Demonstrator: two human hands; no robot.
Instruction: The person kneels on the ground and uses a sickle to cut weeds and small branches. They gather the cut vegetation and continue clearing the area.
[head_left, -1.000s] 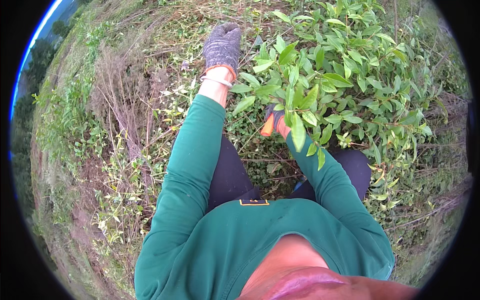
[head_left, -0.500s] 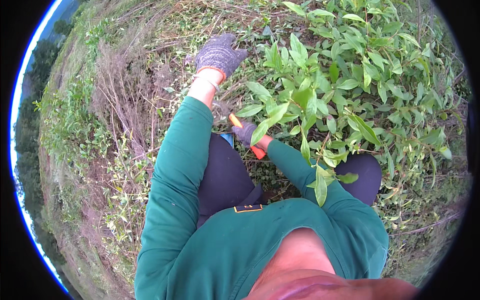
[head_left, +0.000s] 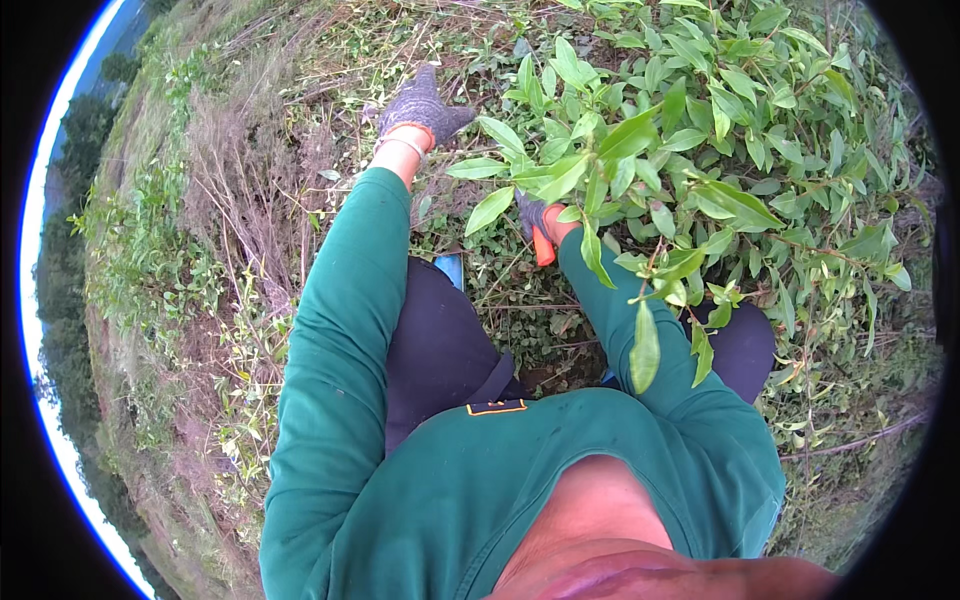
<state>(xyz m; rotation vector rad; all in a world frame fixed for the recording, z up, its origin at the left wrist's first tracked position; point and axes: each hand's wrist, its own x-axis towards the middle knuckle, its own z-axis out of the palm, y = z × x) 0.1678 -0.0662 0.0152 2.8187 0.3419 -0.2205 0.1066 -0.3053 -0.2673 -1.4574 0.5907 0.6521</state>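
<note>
My left hand (head_left: pixel 420 108), in a dark grey knitted glove with an orange cuff, is low over the cut weeds ahead of my left knee. Its fingers stretch forward, the thumb sticks out to the right, and it appears to hold nothing. Closer to me and to the right, my gloved right hand (head_left: pixel 530 215) is closed around a tool with an orange handle (head_left: pixel 543 246). Leaves of a green shrub (head_left: pixel 600 170) cover part of that hand and the tool's working end, so its kind cannot be made out.
The leafy shrub fills the right side and overhangs my right forearm. Dry brown brush (head_left: pixel 250 160) stands on the left. My dark-trousered left knee (head_left: pixel 435 340) is bent, with a blue object (head_left: pixel 450 270) just beyond it. Low weeds and cut stems (head_left: pixel 530 310) lie between my legs.
My right hand has moved forward and to the right with the orange-handled tool, in among the shrub leaves. My left hand has shifted slightly left. The metal head seen earlier is now hidden.
</note>
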